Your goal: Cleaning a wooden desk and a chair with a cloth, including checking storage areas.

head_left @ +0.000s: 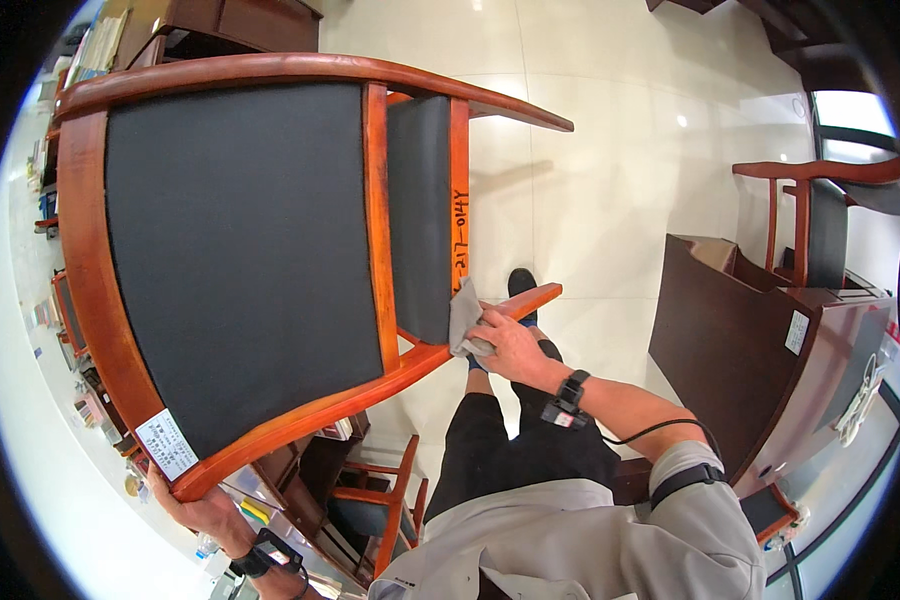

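A wooden chair with reddish-brown rails and a black padded back is tipped over in front of me, its legs pointing right. My left hand grips the chair's near left corner, just under a white label; part of the fingers is hidden behind the wood. In my right hand is a grey cloth, bunched under the fingers and pressed on the rail where the near leg joins the seat frame. Dark handwriting runs along that rail, just beyond the cloth.
Pale tiled floor stretches beyond the chair. To the right stands a dark brown desk, with another black-seated chair behind it. One more wooden chair is below the raised one. A brown cabinet stands at the far left.
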Demonstrator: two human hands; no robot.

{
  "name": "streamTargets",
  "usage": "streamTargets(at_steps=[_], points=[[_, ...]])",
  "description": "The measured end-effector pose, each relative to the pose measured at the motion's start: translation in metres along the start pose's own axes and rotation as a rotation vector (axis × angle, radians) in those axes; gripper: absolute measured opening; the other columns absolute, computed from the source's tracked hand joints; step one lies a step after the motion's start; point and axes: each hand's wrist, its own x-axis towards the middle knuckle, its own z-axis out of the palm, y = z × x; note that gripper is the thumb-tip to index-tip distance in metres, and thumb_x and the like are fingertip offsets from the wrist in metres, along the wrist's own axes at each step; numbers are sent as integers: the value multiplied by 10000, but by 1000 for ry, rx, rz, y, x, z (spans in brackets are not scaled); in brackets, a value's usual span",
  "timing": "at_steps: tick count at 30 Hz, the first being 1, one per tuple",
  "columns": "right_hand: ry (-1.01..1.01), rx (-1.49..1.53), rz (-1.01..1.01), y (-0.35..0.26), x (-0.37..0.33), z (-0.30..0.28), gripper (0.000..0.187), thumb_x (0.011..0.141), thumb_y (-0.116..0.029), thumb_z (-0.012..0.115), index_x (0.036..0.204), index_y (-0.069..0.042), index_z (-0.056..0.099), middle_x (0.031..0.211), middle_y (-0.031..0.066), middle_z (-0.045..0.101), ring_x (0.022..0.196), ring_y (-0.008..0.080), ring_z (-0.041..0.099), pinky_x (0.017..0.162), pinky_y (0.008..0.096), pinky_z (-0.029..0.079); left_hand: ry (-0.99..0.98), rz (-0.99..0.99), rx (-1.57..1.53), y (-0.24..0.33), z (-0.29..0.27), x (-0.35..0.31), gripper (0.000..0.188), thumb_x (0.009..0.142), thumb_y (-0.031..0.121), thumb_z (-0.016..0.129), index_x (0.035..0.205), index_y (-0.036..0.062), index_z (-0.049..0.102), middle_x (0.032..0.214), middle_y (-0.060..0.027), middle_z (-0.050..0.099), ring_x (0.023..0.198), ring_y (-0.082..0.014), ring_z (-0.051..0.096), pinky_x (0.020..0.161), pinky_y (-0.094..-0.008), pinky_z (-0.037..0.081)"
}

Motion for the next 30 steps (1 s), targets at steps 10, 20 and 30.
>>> streamTargets(at_steps=[10,20,30], points=[[443,215,-238,-83,134,-93,507,831,-150,653,1324,-110,542,1243,190,581,1143,366,574,959,411,480,-217,-8,-54,2,6,-3,367,1015,311,442,1224,42,578,1127,-77,660,1022,-171,635,869,-329,515],[676,34,-309,-131,203,-84,388,797,-118,694,1172,-79,602,1117,162,541,968,353,588,834,449,494,-244,15,-19,7,8,-10,381,1008,338,470,1233,52,585,1138,-77,667,1018,-162,642,862,-324,518],[-232,-55,-273,-111,21,-2,466,704,-27,680,1158,-123,639,1138,155,533,1021,355,591,839,440,516,-137,3,55,3,11,-9,373,996,394,447,1144,76,575,1067,-56,657,987,-142,644,869,-319,516]])
